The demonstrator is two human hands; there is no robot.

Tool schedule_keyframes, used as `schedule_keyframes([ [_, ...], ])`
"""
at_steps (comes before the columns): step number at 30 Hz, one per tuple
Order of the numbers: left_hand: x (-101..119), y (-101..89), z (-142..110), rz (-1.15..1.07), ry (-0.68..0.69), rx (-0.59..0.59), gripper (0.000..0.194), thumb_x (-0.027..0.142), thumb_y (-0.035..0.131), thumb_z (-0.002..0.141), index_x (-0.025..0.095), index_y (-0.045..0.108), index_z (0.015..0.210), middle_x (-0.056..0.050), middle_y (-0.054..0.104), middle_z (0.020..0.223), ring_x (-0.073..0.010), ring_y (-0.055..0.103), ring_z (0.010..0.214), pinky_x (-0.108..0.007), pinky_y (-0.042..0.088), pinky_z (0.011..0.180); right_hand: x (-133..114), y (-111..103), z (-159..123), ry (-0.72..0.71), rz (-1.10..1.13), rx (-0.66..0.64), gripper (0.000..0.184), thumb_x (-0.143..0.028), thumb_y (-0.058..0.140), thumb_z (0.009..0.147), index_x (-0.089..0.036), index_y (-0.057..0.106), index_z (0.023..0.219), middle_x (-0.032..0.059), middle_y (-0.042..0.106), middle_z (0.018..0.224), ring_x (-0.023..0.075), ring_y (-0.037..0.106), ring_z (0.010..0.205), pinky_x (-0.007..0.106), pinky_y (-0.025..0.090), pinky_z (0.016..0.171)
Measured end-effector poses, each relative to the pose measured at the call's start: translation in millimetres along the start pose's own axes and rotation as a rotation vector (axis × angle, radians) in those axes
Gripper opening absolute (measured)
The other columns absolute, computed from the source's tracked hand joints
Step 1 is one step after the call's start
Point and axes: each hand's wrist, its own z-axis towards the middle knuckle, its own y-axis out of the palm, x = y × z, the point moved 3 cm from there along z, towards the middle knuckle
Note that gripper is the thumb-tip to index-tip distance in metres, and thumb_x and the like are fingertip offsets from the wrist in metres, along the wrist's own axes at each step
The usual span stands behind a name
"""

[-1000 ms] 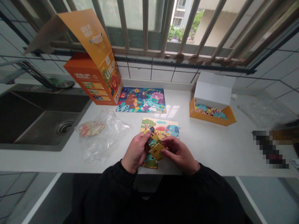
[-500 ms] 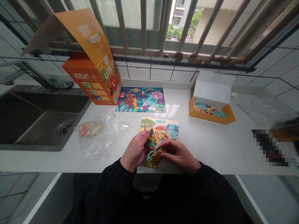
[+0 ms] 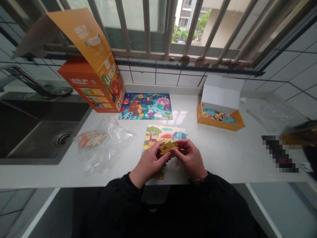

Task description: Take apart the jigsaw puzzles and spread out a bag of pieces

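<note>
My left hand (image 3: 151,159) and my right hand (image 3: 189,154) meet over the counter, both closed on a small stack of yellow puzzle pieces (image 3: 166,147). The top piece shows a dark plant-like mark. Beneath and beyond my hands lies a partly covered jigsaw puzzle (image 3: 153,131) with a tree, an elephant and a sandy ground. My hands hide its lower middle. Behind it, flat on the counter, is a dark blue puzzle (image 3: 148,106) with a bear, rabbits and a peacock.
An orange puzzle box (image 3: 91,86) stands open at the back left, beside a dark sink (image 3: 85,115). Nearer is a clear plastic bag (image 3: 111,142) with puzzle pieces (image 3: 91,138) inside. An open yellow box (image 3: 220,124) of pieces sits at right, with crumpled clear plastic (image 3: 269,110) beyond.
My hands have drawn together and up a little, bringing the pieces into a neater stack with a yellow piece on top. The whole view has shifted slightly.
</note>
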Motion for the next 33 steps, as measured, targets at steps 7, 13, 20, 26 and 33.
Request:
schedule_keyframes([
  [7,-2,-0.3,1,0.071,0.060,0.018,0.038,0.046,0.075,0.097,0.021,0.068,0.124,-0.012,0.079,0.116,-0.0301,0.076,0.102,-0.038,0.060,0.087,-10,-27,12,-0.146,-0.423,0.238,0.042,-0.055,0.050,0.109,-0.023,0.076,0.111,0.0090,0.077,0.102,0.0239,0.070,0.091,0.036,0.055,0.079],
  [13,2,1.4,2,0.410,0.118,0.002,0.044,0.040,0.069,0.098,0.020,0.066,0.138,-0.016,0.077,0.129,-0.0342,0.075,0.113,-0.049,0.060,0.099,-31,-51,68,-0.052,-1.157,0.119,0.036,-0.035,0.052,0.102,-0.015,0.081,0.099,0.0198,0.079,0.105,0.0299,0.070,0.101,0.037,0.047,0.087],
  [20,4,9.9,13,0.620,0.124,-0.067,0.065,0.032,0.064,0.098,0.018,0.050,0.159,-0.022,0.067,0.150,-0.0397,0.067,0.137,-0.056,0.054,0.112,-40,-52,116,0.138,-1.124,0.004,0.037,-0.032,0.059,0.093,-0.019,0.067,0.059,0.0111,0.070,0.066,0.0209,0.061,0.067,0.034,0.033,0.064],
  [26,18,11.2,21,0.643,0.147,-0.086,0.049,0.030,0.071,0.092,0.022,0.065,0.140,-0.016,0.078,0.129,-0.0378,0.076,0.114,-0.046,0.059,0.097,-30,-47,129,0.100,-0.910,-0.057,0.041,-0.053,0.057,0.099,-0.020,0.066,0.075,0.0048,0.071,0.069,0.0174,0.063,0.065,0.028,0.041,0.062],
  [33,34,-18.5,67,0.293,0.040,-0.093,0.030,0.044,0.078,0.088,0.021,0.067,0.106,-0.003,0.075,0.088,-0.0225,0.072,0.075,-0.030,0.056,0.067,-17,-40,124,0.025,-0.430,0.030,0.043,-0.053,0.082,0.077,-0.024,0.059,0.099,-0.0056,0.062,0.064,0.0165,0.062,0.058,0.026,0.046,0.053],
])
